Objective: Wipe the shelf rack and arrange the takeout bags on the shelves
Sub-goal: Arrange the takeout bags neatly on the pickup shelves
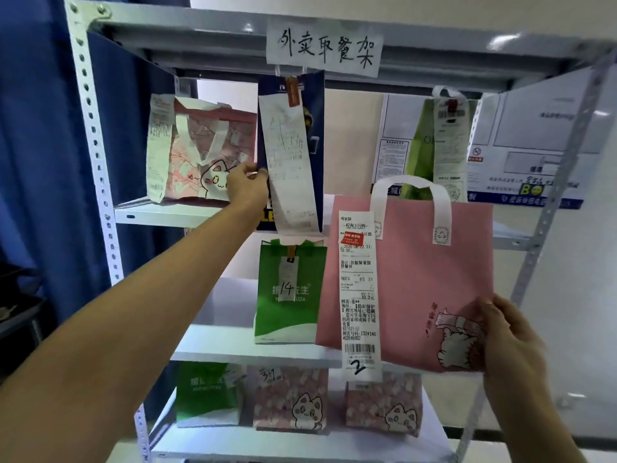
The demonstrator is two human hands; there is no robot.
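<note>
A grey metal shelf rack [95, 135] fills the view. My right hand [510, 332] grips the lower right corner of a pink tote bag [420, 269] with white handles and a long receipt marked 2, held in the air in front of the rack. My left hand [245, 185] reaches to the upper shelf and pinches the left edge of a dark blue bag [314, 128] with a long receipt. A pink cat-print bag [207, 152] stands just left of that hand. A green bag [430, 142] stands at the upper right.
A green bag marked 14 [287, 289] stands on the middle shelf. The lower shelf holds a green bag [207, 392] and two pink cat bags [290, 399]. A handwritten paper sign [324, 48] hangs on the top rail. A blue curtain [36, 128] hangs on the left.
</note>
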